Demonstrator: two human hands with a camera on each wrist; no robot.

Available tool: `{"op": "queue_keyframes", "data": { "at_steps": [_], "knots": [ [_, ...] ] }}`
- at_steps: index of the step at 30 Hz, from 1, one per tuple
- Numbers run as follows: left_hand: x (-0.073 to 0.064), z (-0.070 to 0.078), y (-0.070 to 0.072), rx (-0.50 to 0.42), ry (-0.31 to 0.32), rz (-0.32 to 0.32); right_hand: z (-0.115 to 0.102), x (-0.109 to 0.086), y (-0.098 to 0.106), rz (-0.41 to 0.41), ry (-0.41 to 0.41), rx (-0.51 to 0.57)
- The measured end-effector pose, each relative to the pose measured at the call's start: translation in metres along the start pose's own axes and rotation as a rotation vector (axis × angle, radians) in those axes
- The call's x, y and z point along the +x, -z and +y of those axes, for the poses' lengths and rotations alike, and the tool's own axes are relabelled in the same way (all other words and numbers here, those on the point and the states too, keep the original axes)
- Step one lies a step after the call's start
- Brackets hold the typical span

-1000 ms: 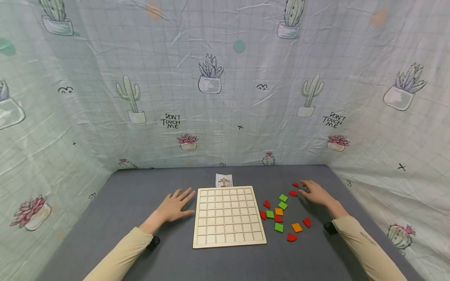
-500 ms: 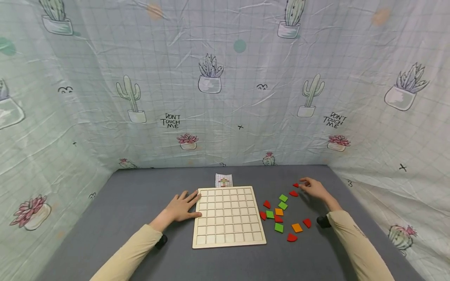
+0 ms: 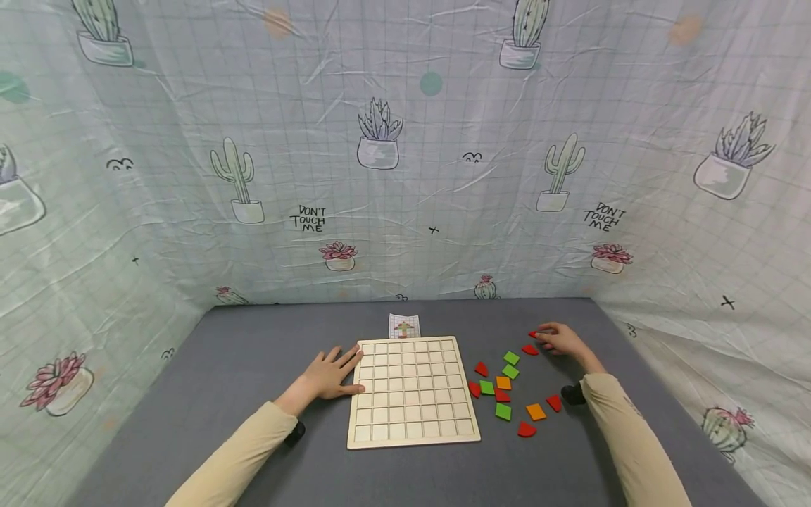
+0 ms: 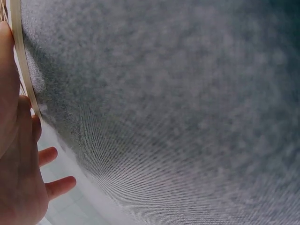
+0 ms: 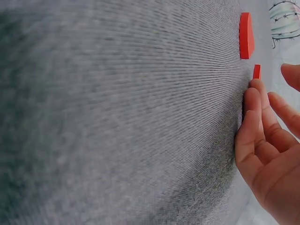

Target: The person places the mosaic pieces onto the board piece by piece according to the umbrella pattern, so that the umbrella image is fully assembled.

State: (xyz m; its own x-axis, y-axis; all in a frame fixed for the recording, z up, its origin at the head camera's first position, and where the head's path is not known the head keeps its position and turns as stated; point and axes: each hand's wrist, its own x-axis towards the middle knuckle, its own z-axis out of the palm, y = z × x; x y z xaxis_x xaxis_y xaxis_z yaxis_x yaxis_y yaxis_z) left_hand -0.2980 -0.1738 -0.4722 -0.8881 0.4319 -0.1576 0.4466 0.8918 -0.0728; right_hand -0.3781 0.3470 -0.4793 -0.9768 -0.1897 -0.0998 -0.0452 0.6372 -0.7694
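My left hand (image 3: 328,374) lies with spread fingers at the left edge of a light wooden grid board (image 3: 413,391); its thumb and fingertips overlap the rim. In the left wrist view the board's edge (image 4: 21,51) runs beside the hand. At the far right, my right hand (image 3: 564,339) reaches a small red piece (image 3: 533,334) with its fingertips. The right wrist view shows those fingers (image 5: 253,119) low along the grey surface, right at the red piece, and the thumb apart from them. A red quarter-round piece (image 3: 529,350) lies just nearer.
Several green squares (image 3: 503,411), orange squares (image 3: 536,412) and red pieces (image 3: 526,429) are scattered right of the board on the grey table (image 3: 253,352). A small printed card (image 3: 404,326) lies behind the board. A cactus-print curtain (image 3: 405,197) surrounds the table.
My left hand has moved right, from beside the board onto its left edge. The right hand has shifted slightly left, its fingertips now at the far red piece.
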Motion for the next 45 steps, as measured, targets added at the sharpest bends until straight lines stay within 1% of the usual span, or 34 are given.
{"op": "queue_keyframes", "data": {
  "at_steps": [1,3,4,5,9,14,19,24,27,31,36,42,45],
  "knots": [
    [0.000,0.000,0.000,0.000,-0.001,0.002,0.001,0.001,0.001,-0.009,0.004,0.002],
    [0.000,0.000,0.000,0.006,0.001,0.001,-0.002,0.001,0.000,-0.004,-0.025,0.005],
    [0.000,-0.001,0.000,0.008,0.001,0.000,-0.005,0.000,0.000,0.001,-0.042,0.010],
    [0.000,-0.001,0.000,0.006,-0.005,0.002,-0.013,-0.003,-0.001,0.009,-0.089,-0.017],
    [0.000,0.000,0.002,-0.018,-0.011,-0.010,-0.023,-0.006,-0.003,0.010,-0.135,-0.039],
    [-0.001,0.002,0.005,-0.027,-0.017,-0.018,-0.022,-0.005,-0.004,0.013,-0.172,-0.028],
    [-0.004,0.003,0.006,-0.038,-0.017,-0.027,-0.018,-0.002,-0.006,0.024,-0.158,-0.040],
    [-0.004,0.004,0.006,-0.045,-0.020,-0.030,-0.021,-0.003,-0.010,0.050,-0.131,-0.083],
    [-0.003,0.004,0.007,-0.048,-0.017,-0.030,-0.021,-0.003,-0.010,0.048,-0.113,-0.116],
    [-0.003,0.005,0.007,-0.053,-0.012,-0.035,-0.018,-0.002,-0.010,0.044,-0.113,-0.143],
    [-0.002,0.004,0.006,-0.048,-0.013,-0.024,-0.016,0.000,-0.011,0.051,-0.116,-0.142],
    [-0.003,0.002,0.008,-0.067,-0.023,-0.017,-0.015,0.000,-0.010,0.054,-0.103,-0.148],
    [-0.003,-0.001,0.008,-0.058,-0.032,-0.015,-0.016,-0.001,-0.011,0.053,-0.092,-0.153]
  ]
}}
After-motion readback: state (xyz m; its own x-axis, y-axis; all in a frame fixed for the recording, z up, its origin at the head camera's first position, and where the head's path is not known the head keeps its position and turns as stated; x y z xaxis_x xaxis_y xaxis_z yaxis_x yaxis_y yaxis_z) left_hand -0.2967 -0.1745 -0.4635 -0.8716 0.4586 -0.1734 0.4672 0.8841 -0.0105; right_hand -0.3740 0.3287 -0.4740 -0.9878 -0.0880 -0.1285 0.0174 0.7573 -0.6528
